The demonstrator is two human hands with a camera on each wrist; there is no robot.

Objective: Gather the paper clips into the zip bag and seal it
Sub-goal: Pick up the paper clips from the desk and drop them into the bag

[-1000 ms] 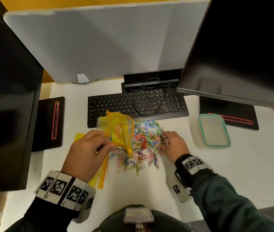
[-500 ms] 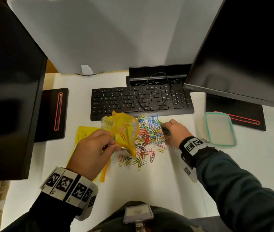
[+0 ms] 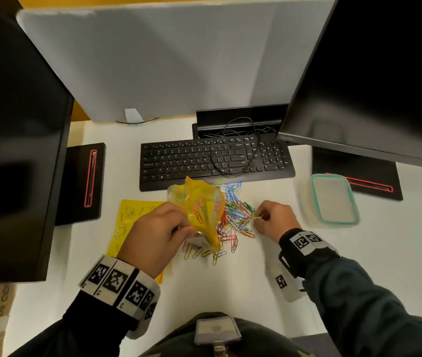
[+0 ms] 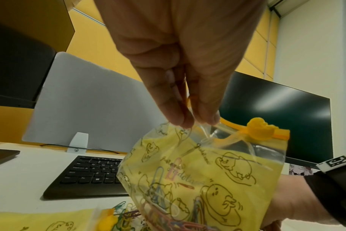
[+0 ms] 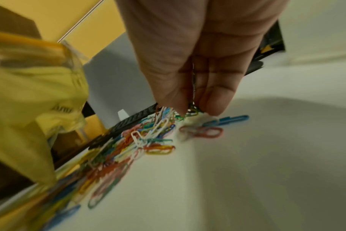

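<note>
Head view shows your left hand holding the yellow zip bag up off the white desk, above the left side of the paper clip pile. Your thumb and fingers pinch the bag's clear rim just below the zip strip; the left wrist view shows the fingertips pressed together on the plastic, with the orange slider off to the right along the strip and the mouth gaping beside it. Several clips already lie in the bottom of the bag.

Your right hand is at the right edge of the pile, wrist resting on the desk. Its thumb and forefinger are curled and pinch a few clips; the right wrist view shows the fingertips closed on a small green and yellow bunch right at the desk surface, with loose blue and red clips just beside them.

The pile sits in the middle of the desk, just in front of the black keyboard. A second yellow bag lies flat on the desk under your left hand. Near the desk's right edge stands a lidded container with a teal rim, well apart from the clips. Dark monitors hang over both back corners.
</note>
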